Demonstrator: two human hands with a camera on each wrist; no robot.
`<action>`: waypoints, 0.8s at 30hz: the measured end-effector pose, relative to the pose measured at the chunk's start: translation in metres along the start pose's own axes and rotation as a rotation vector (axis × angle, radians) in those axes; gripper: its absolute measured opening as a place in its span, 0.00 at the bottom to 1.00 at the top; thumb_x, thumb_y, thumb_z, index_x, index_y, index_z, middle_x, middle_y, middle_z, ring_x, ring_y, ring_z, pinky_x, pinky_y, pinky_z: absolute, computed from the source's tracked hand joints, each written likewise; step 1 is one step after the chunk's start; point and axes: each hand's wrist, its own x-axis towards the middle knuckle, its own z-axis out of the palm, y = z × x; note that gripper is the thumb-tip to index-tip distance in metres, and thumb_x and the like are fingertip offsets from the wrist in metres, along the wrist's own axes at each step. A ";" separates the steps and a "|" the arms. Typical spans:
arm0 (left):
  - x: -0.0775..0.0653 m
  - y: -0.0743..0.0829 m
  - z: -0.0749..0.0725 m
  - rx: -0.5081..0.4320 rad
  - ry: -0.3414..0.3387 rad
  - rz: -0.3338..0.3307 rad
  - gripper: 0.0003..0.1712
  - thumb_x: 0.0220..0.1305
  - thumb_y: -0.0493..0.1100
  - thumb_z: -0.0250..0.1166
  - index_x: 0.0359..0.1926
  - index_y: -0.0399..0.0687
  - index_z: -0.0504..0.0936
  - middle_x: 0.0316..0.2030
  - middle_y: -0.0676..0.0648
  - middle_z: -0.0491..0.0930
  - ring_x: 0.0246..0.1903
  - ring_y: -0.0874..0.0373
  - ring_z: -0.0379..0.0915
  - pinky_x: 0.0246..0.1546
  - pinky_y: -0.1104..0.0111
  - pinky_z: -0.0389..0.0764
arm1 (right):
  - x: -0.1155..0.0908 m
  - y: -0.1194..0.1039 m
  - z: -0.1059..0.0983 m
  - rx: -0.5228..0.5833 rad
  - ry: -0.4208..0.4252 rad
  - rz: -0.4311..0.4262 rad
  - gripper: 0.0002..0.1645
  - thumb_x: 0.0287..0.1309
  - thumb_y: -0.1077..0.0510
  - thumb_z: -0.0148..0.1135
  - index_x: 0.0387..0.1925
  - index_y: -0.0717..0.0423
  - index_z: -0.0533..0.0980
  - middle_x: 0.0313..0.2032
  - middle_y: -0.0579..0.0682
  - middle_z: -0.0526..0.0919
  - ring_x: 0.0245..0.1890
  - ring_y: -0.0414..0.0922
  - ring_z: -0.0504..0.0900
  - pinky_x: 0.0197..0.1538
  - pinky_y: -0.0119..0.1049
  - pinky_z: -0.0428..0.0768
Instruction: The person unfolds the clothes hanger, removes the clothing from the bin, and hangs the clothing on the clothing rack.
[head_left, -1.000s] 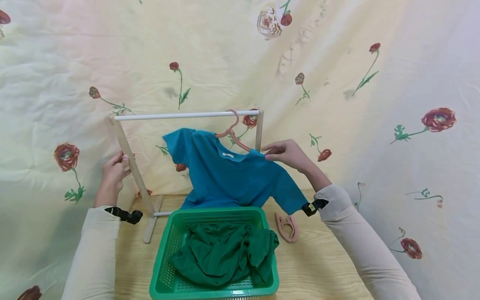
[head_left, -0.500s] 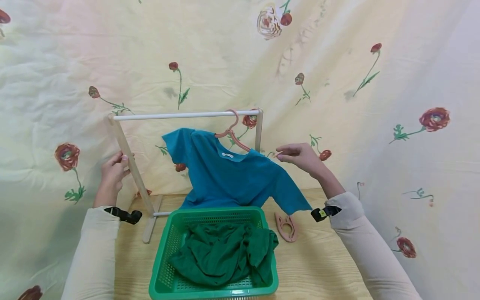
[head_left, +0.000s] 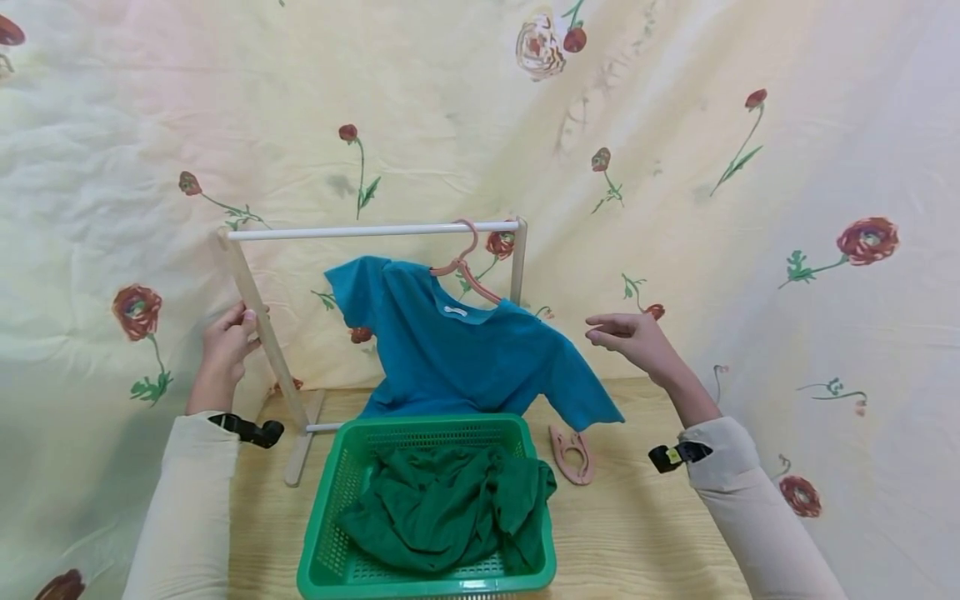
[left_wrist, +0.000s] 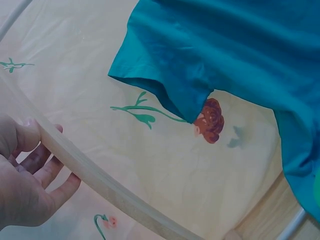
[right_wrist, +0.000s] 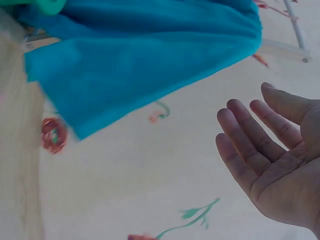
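Note:
A blue T-shirt (head_left: 465,354) hangs on a pink hanger (head_left: 480,283), whose hook goes over the white rail (head_left: 345,232) of a small wooden rack near its right end. My left hand (head_left: 228,342) holds the rack's left upright (head_left: 262,325), thumb on one side and fingers on the other, as the left wrist view also shows. To the right of the shirt, my right hand (head_left: 630,337) is in the air, apart from it. In the right wrist view its fingers (right_wrist: 245,135) are loosely extended with nothing in them, near the shirt's sleeve (right_wrist: 80,95).
A green plastic basket (head_left: 318,533) with a crumpled dark green garment (head_left: 450,508) in it stands in front of the rack. Right of the basket, a folded pink hanger (head_left: 572,456) lies on the wooden table (head_left: 622,533). Floral cloth (head_left: 675,208) covers the walls behind.
My right hand has come off the shirt's shoulder and moved right and down, away from it. My left hand stays on the upright; the shirt hangs nearly unmoved.

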 end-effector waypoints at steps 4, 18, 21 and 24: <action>0.001 0.000 0.000 0.000 0.008 -0.007 0.32 0.77 0.50 0.53 0.78 0.53 0.61 0.42 0.66 0.77 0.62 0.61 0.67 0.78 0.50 0.54 | -0.009 0.018 0.002 -0.006 0.029 0.004 0.25 0.72 0.54 0.61 0.65 0.63 0.75 0.54 0.68 0.84 0.48 0.46 0.87 0.47 0.26 0.83; -0.001 0.002 -0.002 0.003 0.004 -0.011 0.32 0.77 0.50 0.53 0.78 0.55 0.61 0.45 0.64 0.78 0.65 0.60 0.65 0.78 0.49 0.52 | -0.048 0.090 0.033 -0.001 0.057 0.128 0.28 0.71 0.59 0.61 0.68 0.66 0.71 0.53 0.68 0.84 0.46 0.47 0.87 0.45 0.33 0.85; -0.002 0.003 -0.001 0.010 0.006 -0.017 0.32 0.77 0.50 0.54 0.78 0.56 0.62 0.46 0.64 0.78 0.65 0.60 0.65 0.79 0.49 0.53 | -0.055 0.106 0.046 0.000 0.064 0.168 0.27 0.71 0.64 0.60 0.68 0.68 0.70 0.55 0.71 0.82 0.49 0.53 0.86 0.47 0.39 0.86; -0.003 0.003 0.000 0.008 0.007 -0.025 0.32 0.77 0.50 0.54 0.78 0.56 0.62 0.45 0.64 0.78 0.65 0.59 0.64 0.79 0.49 0.53 | -0.062 0.118 0.060 -0.005 0.079 0.202 0.29 0.69 0.66 0.61 0.68 0.70 0.69 0.55 0.73 0.80 0.51 0.60 0.84 0.47 0.44 0.86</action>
